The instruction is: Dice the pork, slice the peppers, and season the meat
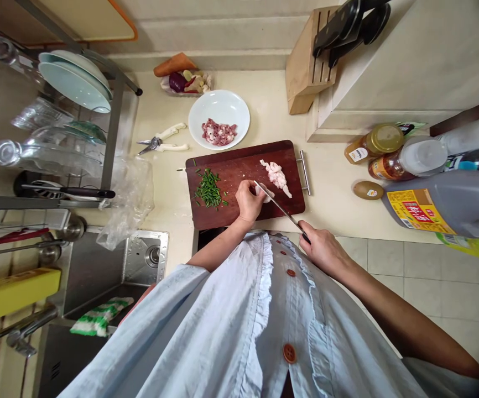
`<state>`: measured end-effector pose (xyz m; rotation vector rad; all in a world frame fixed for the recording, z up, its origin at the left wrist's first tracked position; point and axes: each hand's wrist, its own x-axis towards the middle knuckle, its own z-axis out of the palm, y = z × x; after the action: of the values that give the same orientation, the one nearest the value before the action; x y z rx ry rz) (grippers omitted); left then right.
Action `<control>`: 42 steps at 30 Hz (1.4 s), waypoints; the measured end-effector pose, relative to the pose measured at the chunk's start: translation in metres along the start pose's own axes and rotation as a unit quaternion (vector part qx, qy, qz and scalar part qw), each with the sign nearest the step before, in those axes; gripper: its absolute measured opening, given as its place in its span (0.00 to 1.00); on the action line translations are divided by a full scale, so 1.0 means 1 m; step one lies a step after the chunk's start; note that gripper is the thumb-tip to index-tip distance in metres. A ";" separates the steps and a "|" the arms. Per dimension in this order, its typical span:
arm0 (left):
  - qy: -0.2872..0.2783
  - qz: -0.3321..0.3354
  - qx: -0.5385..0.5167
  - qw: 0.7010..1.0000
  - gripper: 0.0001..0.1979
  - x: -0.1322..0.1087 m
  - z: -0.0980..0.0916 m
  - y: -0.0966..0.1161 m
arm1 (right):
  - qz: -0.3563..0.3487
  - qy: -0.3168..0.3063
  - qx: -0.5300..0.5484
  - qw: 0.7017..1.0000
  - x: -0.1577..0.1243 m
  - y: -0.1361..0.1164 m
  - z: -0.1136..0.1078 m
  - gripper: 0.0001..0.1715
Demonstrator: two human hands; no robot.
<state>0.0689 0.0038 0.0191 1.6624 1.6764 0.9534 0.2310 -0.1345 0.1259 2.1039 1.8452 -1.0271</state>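
My left hand (249, 203) is closed on a small pale piece of meat (267, 193) at the front of the dark wooden cutting board (243, 169). My right hand (321, 243) grips the black handle of a knife (283, 209). Its blade slants up and left, its tip end beside my left fingers at the meat; whether the edge is in the meat I cannot tell. Farther back on the board lies a strip of pale cut meat (276, 176). Chopped green pieces (208, 189) are heaped at the board's left.
Behind the board are a white plate (198, 119) with chopped meat, a vegetable tray (187, 83) and kitchen scissors (160, 138). A knife block (309, 66) stands at back right. Jars (378, 141), a kiwi (367, 190) and a large jug (434, 202) are right; the sink (146, 257) is left.
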 end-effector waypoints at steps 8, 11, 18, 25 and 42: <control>-0.031 0.006 0.011 0.999 0.10 0.002 -0.002 -0.002 | 0.002 -0.015 0.026 1.000 0.013 -0.005 0.002 0.19; -0.048 0.013 0.017 0.999 0.11 0.004 -0.004 -0.004 | -0.005 0.006 0.009 1.000 0.044 -0.025 -0.004 0.19; -0.056 0.034 0.016 0.998 0.12 0.005 -0.005 -0.007 | -0.008 0.014 0.020 1.000 0.051 -0.023 -0.002 0.17; -0.040 0.040 0.013 0.998 0.13 0.010 -0.011 -0.012 | -0.037 0.056 0.022 0.998 0.069 -0.035 0.000 0.15; -0.029 0.092 0.063 0.993 0.06 0.021 -0.058 -0.034 | -0.019 0.066 0.022 0.997 0.057 -0.029 0.010 0.16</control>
<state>0.0010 0.0213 0.0259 1.9380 1.5943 0.8892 0.2007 -0.0872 0.0946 2.2201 1.9466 -0.9656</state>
